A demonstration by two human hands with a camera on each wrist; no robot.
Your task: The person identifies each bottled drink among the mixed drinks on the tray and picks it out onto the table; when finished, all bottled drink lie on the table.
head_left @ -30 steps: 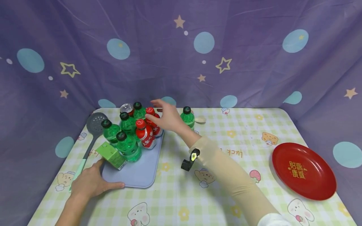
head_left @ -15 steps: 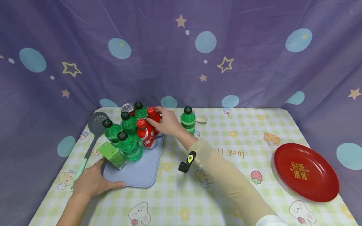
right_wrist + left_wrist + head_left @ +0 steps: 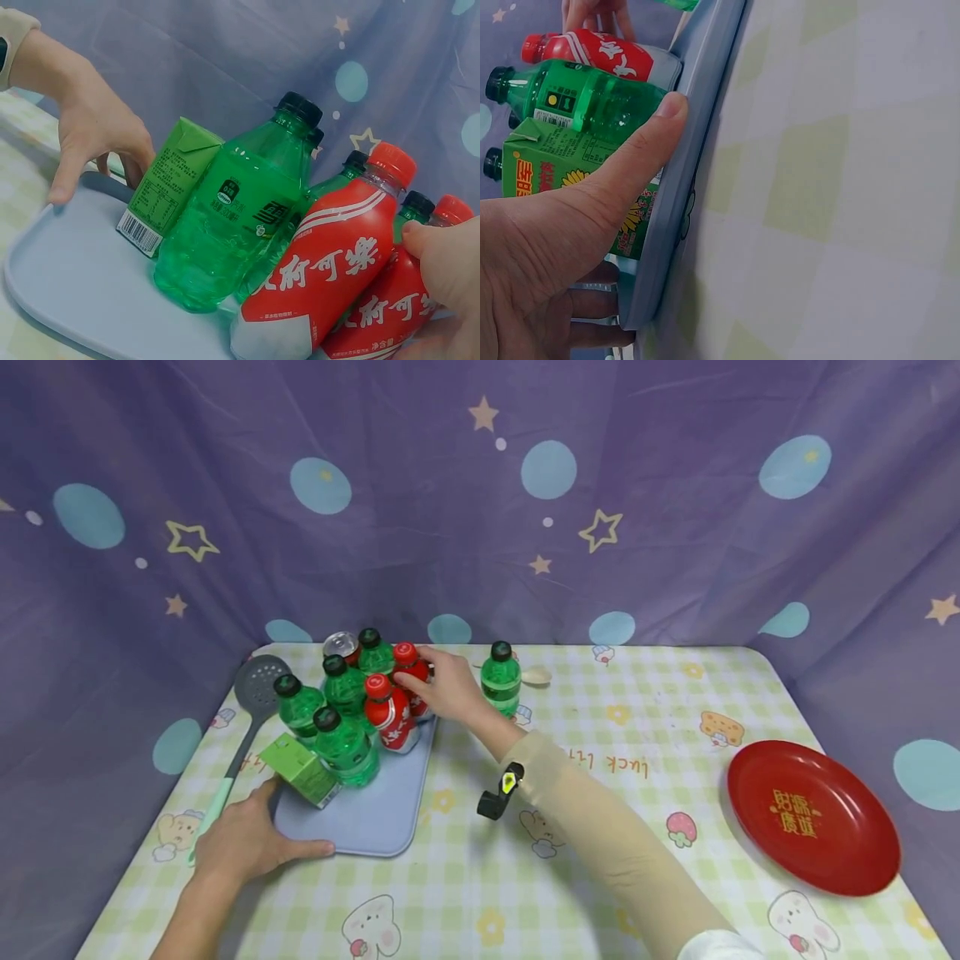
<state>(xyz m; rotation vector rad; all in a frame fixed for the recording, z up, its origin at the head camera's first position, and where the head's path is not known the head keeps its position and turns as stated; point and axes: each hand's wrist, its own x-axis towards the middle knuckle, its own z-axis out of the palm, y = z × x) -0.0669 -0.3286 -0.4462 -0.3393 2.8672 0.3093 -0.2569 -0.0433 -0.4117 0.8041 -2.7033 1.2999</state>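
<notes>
On the light blue tray point(image 3: 375, 822) at the left stand several green soda bottles point(image 3: 347, 756), a green drink carton point(image 3: 298, 768), a metal-topped can point(image 3: 341, 645) and two red-labelled cola bottles. My left hand point(image 3: 238, 837) holds the tray's near left corner, its thumb point(image 3: 649, 146) along the rim and its fingers at the side. My right hand point(image 3: 456, 692) grips the rear cola bottle point(image 3: 386, 307) near the tray's far right corner, thumb on the near side, other fingers mostly hidden behind. The front cola bottle point(image 3: 322, 259) leans beside it in the right wrist view.
A grey slotted turner point(image 3: 258, 689) with a mint handle lies left of the tray. Right of my right hand stand a lone green bottle point(image 3: 501, 681) and a pale spoon-like piece point(image 3: 536, 675). A red oval plate point(image 3: 840, 835) lies far right. A purple curtain point(image 3: 675, 543) hangs behind.
My right hand has come down from above the rear cola bottle and taken hold of it. The left hand stays at the tray's corner. The head view has shifted slightly.
</notes>
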